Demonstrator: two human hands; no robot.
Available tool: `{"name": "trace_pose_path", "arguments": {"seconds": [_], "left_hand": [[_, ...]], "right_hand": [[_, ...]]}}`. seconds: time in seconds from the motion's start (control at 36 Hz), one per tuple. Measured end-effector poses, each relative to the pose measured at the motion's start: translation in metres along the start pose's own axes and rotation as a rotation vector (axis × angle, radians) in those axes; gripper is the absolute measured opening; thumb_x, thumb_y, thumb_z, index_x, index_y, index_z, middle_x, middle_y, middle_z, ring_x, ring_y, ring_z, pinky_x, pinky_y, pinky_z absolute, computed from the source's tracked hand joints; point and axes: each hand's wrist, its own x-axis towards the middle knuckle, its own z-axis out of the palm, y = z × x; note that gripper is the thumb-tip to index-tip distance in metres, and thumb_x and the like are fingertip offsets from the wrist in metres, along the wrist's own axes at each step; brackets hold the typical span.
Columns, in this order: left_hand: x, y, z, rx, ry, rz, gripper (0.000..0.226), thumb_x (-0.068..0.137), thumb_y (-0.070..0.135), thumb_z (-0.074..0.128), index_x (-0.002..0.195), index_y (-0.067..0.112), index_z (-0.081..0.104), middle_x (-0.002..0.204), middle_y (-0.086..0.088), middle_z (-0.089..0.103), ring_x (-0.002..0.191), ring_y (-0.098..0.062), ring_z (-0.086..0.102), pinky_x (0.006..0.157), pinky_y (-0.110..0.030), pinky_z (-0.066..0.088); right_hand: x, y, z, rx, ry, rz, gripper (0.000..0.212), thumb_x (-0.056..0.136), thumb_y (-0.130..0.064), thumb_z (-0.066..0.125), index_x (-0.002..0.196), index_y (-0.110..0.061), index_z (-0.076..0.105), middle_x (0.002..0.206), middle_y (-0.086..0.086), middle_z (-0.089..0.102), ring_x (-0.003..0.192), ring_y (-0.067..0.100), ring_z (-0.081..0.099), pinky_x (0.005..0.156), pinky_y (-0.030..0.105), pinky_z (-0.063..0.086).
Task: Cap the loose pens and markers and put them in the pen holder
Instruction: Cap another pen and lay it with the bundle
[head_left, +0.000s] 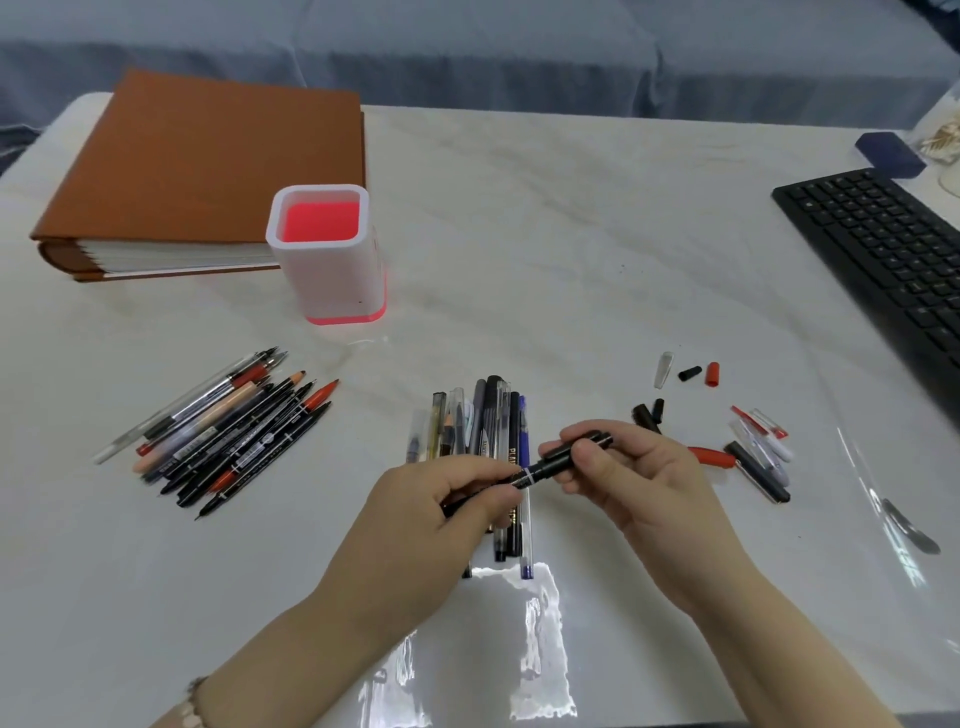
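Both hands hold one black marker (540, 467) above the table's front middle. My left hand (441, 514) grips its body; my right hand (628, 467) pinches the black cap end. Under the hands lies a row of capped pens (488, 421). A heap of uncapped pens and markers (223, 431) lies at the left, tips pointing up-right. Loose caps (696, 374) and more caps and pens (758, 452) are scattered at the right. The white pen holder (332, 275) with a pink inside stands upright behind, with nothing showing inside.
A thick brown album (202, 166) lies at the back left, touching the holder. A black keyboard (883, 254) runs along the right edge, with a dark blue box (889, 154) behind it. Glossy clear film covers the white table (545, 208).
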Motion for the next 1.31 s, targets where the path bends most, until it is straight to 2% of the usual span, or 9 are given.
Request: {"name": "trace_pose_path", "arguments": {"seconds": [0.33, 0.44, 0.5, 0.64, 0.75, 0.83, 1.03, 1.11, 1.31], "left_hand": [[0.006, 0.005, -0.010, -0.397, -0.171, -0.392, 0.020, 0.085, 0.003, 0.056, 0.069, 0.008, 0.066, 0.045, 0.003, 0.054, 0.029, -0.003, 0.029, 0.031, -0.009, 0.020], [0.007, 0.000, -0.007, -0.490, -0.217, -0.435, 0.022, 0.087, 0.007, 0.054, 0.068, 0.010, 0.063, 0.050, 0.003, 0.056, 0.032, -0.004, 0.028, 0.033, -0.010, 0.020], [0.008, -0.003, -0.003, -0.408, -0.129, -0.358, 0.019, 0.086, 0.007, 0.056, 0.070, 0.010, 0.064, 0.049, 0.006, 0.059, 0.033, -0.004, 0.032, 0.034, -0.011, 0.025], [0.009, -0.015, -0.007, -0.242, 0.058, -0.248, 0.009, 0.084, 0.016, 0.062, 0.076, 0.012, 0.064, 0.057, 0.005, 0.064, 0.044, -0.001, 0.052, 0.042, -0.012, 0.040], [0.008, -0.046, -0.040, 0.418, 0.211, 0.024, 0.013, 0.090, 0.025, 0.051, 0.091, 0.019, 0.063, 0.090, 0.010, 0.061, 0.081, 0.001, 0.054, 0.073, -0.012, 0.040], [0.011, -0.072, -0.071, 0.736, 0.378, 0.130, 0.020, 0.082, 0.010, 0.048, 0.093, 0.006, 0.064, 0.095, -0.007, 0.064, 0.086, -0.023, 0.059, 0.080, -0.024, 0.037], [0.011, -0.096, -0.094, 0.983, 0.412, 0.026, 0.011, 0.070, -0.007, 0.063, 0.079, 0.000, 0.066, 0.076, -0.016, 0.064, 0.067, -0.036, 0.060, 0.055, -0.038, 0.050], [0.015, -0.097, -0.092, 1.042, 0.366, 0.018, 0.015, 0.066, -0.011, 0.068, 0.077, -0.002, 0.065, 0.071, -0.016, 0.062, 0.063, -0.036, 0.058, 0.050, -0.041, 0.049], [0.021, -0.089, -0.083, 1.091, 0.194, -0.050, 0.010, 0.064, -0.006, 0.071, 0.070, -0.001, 0.065, 0.061, -0.015, 0.059, 0.057, -0.035, 0.055, 0.049, -0.039, 0.047]], "right_hand": [[-0.001, 0.003, 0.008, -0.029, -0.046, -0.103, 0.041, 0.056, -0.052, 0.077, 0.080, -0.018, 0.071, 0.076, 0.002, 0.073, 0.062, 0.008, 0.059, 0.066, 0.017, 0.050], [0.002, 0.000, 0.021, -0.051, 0.006, -0.123, 0.009, 0.075, -0.015, 0.069, 0.078, -0.010, 0.062, 0.069, 0.005, 0.069, 0.059, 0.006, 0.057, 0.061, 0.014, 0.047], [0.005, 0.004, 0.029, -0.041, 0.069, -0.085, 0.010, 0.081, 0.002, 0.057, 0.079, -0.007, 0.055, 0.065, 0.001, 0.065, 0.058, 0.004, 0.056, 0.059, 0.013, 0.047], [0.019, 0.007, 0.031, -0.143, 0.138, 0.010, 0.017, 0.086, -0.002, 0.052, 0.094, -0.018, 0.054, 0.060, -0.002, 0.067, 0.058, 0.005, 0.063, 0.056, 0.015, 0.051], [0.033, 0.007, 0.013, -0.478, 0.225, 0.010, 0.027, 0.087, -0.013, 0.056, 0.106, -0.029, 0.047, 0.069, 0.004, 0.067, 0.051, 0.003, 0.059, 0.047, 0.015, 0.047], [0.043, 0.010, -0.002, -0.666, 0.295, -0.005, 0.013, 0.087, -0.019, 0.057, 0.085, -0.029, 0.049, 0.077, 0.010, 0.069, 0.052, 0.015, 0.059, 0.051, 0.025, 0.046], [0.048, 0.033, -0.003, -1.050, 0.166, -0.024, 0.019, 0.082, -0.016, 0.062, 0.098, -0.025, 0.058, 0.094, -0.002, 0.059, 0.077, 0.010, 0.054, 0.075, 0.022, 0.044], [0.042, 0.037, 0.000, -1.103, 0.108, -0.058, 0.020, 0.083, -0.016, 0.061, 0.100, -0.026, 0.059, 0.094, -0.005, 0.051, 0.074, -0.001, 0.049, 0.066, 0.006, 0.033], [0.026, 0.027, -0.022, -1.149, 0.197, -0.129, 0.015, 0.083, -0.009, 0.058, 0.087, -0.024, 0.061, 0.078, -0.017, 0.047, 0.068, 0.001, 0.047, 0.065, 0.003, 0.034]]}}
